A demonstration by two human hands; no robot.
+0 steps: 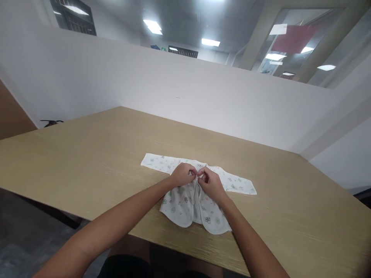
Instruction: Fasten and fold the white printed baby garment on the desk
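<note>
Small white baby shirt (199, 193) of soft printed cotton, dotted with pale green and grey motifs, lies flat on its back near the front edge of the light wood-grain table (87, 162), both sleeves spread out to the sides and the rounded hem towards the person. Nearest the camera, two bare forearms reach in from below. The left hand (182, 174) and the right hand (210, 182) meet at the top of the shirt's front opening, just under the neckline, each pinching one edge of the placket between thumb and fingertips, so both are closed on cloth. One small round button (193, 200) shows lower down the opening, where the two front panels overlap.

By the look of it, the step in hand is working the topmost fastening at the collar; whether it is being closed or undone cannot be told. The next move would call for fine fingertip work: holding one edge steady and keeping the panels aligned.

No container stands on the table. Beyond it rises a plain white partition wall (174, 88), with ceiling lights above.
</note>
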